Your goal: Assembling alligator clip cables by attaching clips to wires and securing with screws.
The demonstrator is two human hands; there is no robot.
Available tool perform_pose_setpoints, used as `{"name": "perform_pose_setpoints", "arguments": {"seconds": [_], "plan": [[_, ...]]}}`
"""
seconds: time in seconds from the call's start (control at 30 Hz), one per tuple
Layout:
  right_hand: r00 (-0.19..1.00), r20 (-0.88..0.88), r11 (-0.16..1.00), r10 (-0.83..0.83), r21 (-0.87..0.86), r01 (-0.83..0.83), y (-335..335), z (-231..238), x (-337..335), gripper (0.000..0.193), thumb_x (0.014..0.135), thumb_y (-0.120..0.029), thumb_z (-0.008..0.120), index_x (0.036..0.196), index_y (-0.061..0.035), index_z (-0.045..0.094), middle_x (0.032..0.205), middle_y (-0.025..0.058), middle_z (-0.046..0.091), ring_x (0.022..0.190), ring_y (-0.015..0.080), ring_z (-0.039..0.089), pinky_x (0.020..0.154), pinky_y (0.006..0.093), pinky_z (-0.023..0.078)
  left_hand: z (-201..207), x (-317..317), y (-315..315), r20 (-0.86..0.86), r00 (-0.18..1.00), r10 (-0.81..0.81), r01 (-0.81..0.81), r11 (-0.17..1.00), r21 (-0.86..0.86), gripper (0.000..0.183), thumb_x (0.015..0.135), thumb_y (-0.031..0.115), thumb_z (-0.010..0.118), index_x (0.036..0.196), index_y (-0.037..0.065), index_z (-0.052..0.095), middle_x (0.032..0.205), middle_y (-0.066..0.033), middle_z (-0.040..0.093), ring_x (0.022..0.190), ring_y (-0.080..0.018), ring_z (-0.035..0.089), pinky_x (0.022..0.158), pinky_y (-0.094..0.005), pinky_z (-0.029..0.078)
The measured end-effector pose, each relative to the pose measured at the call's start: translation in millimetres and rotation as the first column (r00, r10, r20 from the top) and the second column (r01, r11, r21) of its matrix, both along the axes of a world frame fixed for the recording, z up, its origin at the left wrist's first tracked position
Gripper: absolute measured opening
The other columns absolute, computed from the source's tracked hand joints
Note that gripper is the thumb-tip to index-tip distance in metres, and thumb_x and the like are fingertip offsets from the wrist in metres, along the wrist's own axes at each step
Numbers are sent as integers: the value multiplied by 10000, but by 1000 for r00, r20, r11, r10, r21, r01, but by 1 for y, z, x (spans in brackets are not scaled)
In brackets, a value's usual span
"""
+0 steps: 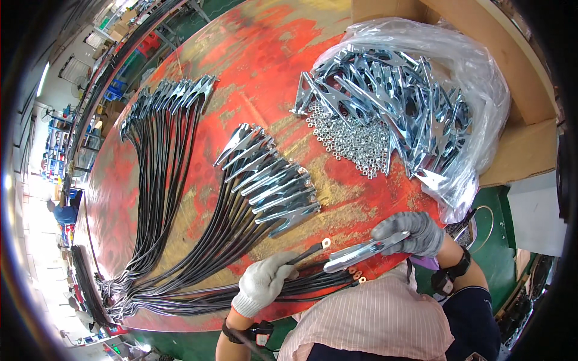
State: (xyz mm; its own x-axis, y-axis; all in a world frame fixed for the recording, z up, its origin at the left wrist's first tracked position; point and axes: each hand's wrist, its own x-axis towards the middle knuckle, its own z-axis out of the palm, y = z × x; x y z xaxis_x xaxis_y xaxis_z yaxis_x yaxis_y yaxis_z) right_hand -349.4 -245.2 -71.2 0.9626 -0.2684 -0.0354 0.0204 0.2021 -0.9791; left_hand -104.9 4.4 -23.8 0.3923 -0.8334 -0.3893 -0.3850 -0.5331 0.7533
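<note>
My left hand (263, 284), in a white glove, is closed around a black cable (306, 254) near its end. A copper ring terminal (326, 243) tips that cable and points right. My right hand (414, 232), in a grey glove, grips a silvery metal spring clamp (361, 254) at the table's near edge. The clamp's free end reaches left, close to the ring terminal but apart from it. Below both hands lie more black cables (319, 281) with bare ring terminals (356, 277). The fingers' far sides are hidden.
Two fans of black cables (158, 174) end in metal clamps (271, 180) on the worn red table (253, 96). Loose clamps (385, 90) spill from a clear plastic bag (490, 90), beside many small nuts (349, 135) and a cardboard box (524, 144). A person (65, 212) is far left.
</note>
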Motion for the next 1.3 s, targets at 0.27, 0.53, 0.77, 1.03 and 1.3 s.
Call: {"name": "perform_pose_setpoints", "arguments": {"seconds": [0.27, 0.53, 0.77, 1.03, 1.3], "plan": [[976, 120, 916, 182, -382, -124, 9, 3, 50, 279, 848, -108, 714, 1118, -88, 648, 1133, 43, 655, 1057, 207, 630, 915, 322, 502, -9, 6, 13, 54, 987, -153, 154, 988, -20, 259, 902, 158, 582, 1147, 88, 631, 920, -150, 687, 837, -317, 670, 718, -394, 524], [912, -21, 764, 409, -538, -356, 23, 7, 81, 327, 877, -307, 673, 1134, -115, 610, 1109, 65, 626, 1019, 242, 625, 879, 336, 493, -4, 10, 13, 137, 955, -263, 282, 948, -145, 213, 865, 158, 625, 1056, 78, 677, 878, -133, 688, 788, -312, 667, 678, -387, 526], [635, -557, 578, 535, -308, -756, 35, 36, 110, 331, 830, -209, 653, 1151, -145, 602, 1042, 98, 644, 960, 243, 645, 813, 364, 505, 22, -1, -3, 413, 828, -379, 439, 896, -60, 211, 839, 243, 648, 990, 105, 694, 842, -99, 687, 740, -274, 667, 608, -361, 505], [925, -75, 891, 373, -249, -380, 47, -10, 94, 375, 853, -165, 659, 1219, -121, 588, 1050, 90, 661, 962, 227, 655, 845, 329, 508, 11, 10, 16, 276, 940, -200, 231, 969, -87, 274, 752, 140, 687, 1026, 120, 694, 846, -124, 682, 791, -329, 654, 680, -396, 517], [950, -201, 969, 237, -16, -246, 48, -15, 89, 394, 905, -311, 668, 1242, -113, 618, 1047, 46, 683, 967, 175, 649, 872, 318, 496, 1, -3, 15, 195, 980, 41, -15, 991, -132, 236, 775, 128, 694, 1007, 82, 702, 877, -143, 695, 793, -319, 673, 699, -374, 526]]}}
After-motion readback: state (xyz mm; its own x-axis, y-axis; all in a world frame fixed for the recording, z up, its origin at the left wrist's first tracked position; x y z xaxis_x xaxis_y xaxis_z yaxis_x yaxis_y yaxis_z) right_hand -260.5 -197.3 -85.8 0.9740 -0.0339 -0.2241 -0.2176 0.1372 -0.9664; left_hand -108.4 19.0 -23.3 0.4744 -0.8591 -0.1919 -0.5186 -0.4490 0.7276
